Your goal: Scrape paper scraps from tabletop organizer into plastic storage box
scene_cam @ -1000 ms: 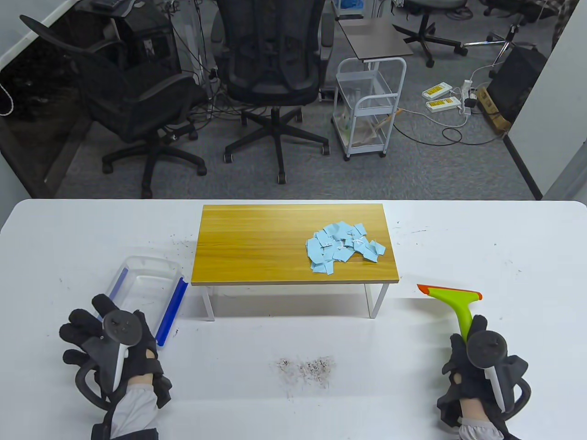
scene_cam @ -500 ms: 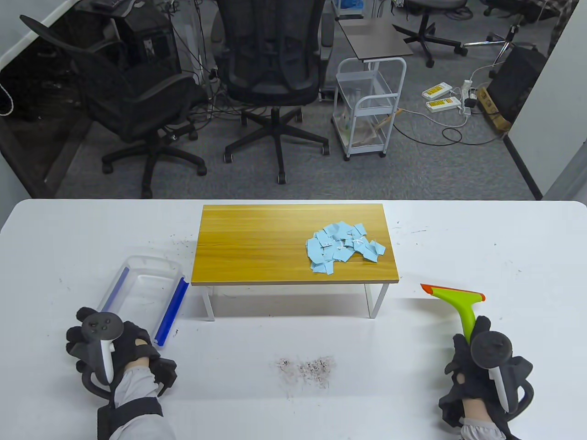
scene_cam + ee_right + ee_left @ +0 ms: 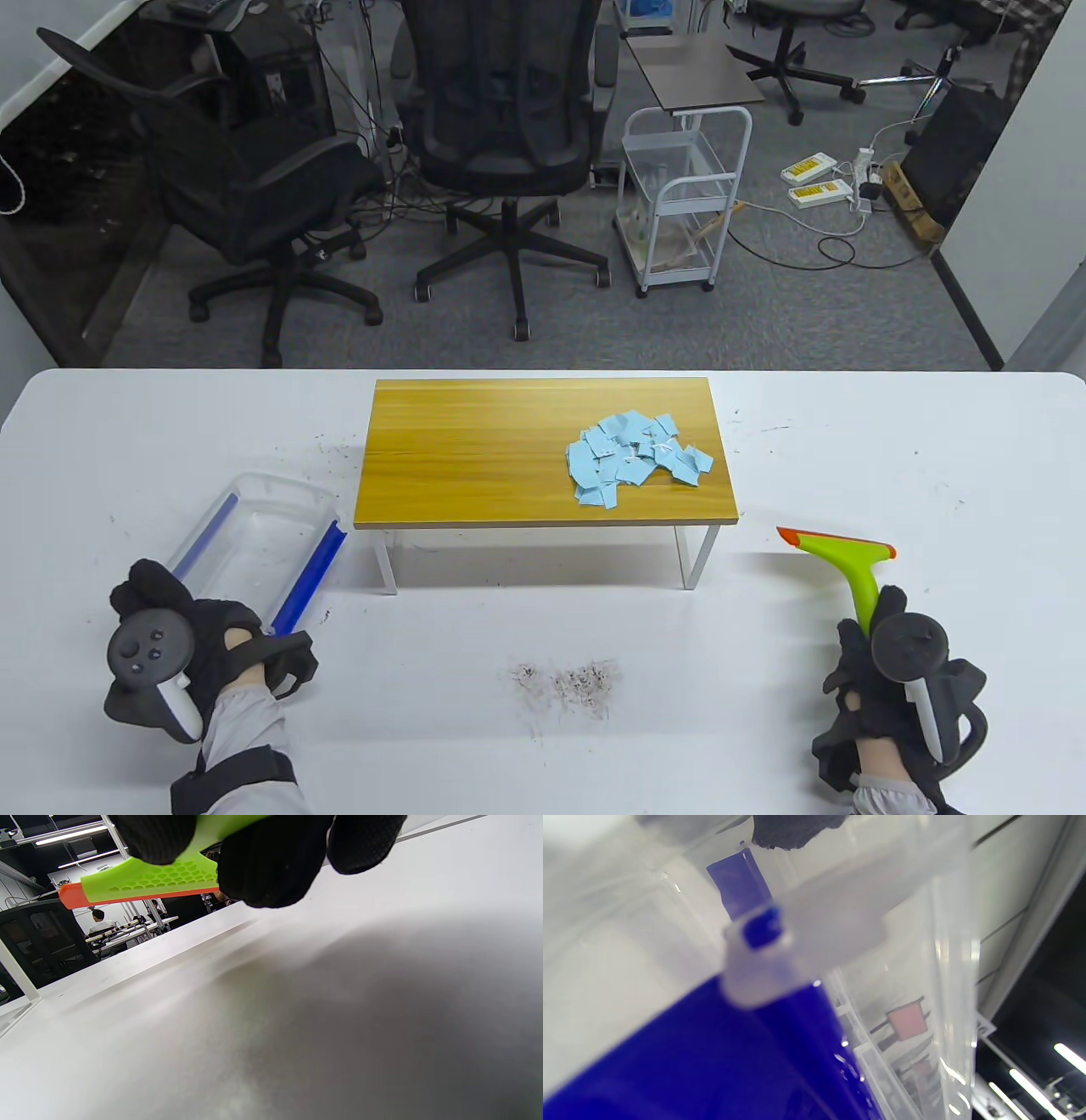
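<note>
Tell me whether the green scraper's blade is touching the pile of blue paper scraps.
Apart. The table view shows the scraper, held in the right hand, right of the wooden organizer, with bare white table between its blade and the paper scraps.

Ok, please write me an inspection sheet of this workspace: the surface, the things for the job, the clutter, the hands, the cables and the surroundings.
Surface: white table, with dark specks and a patch of grey-brown crumbs near the front.
Job's things: blue paper scraps heaped on the right part of the wooden tabletop organizer; clear plastic storage box with blue latches, left of the organizer; green squeegee with an orange blade.
Clutter: nothing seen besides the crumbs.
Hands: left hand grips the near end of the box; right hand holds the squeegee handle.
Cables: none on the table; cords and a power strip on the floor.
Surroundings: office chairs, white wire cart, grey carpet.
</note>
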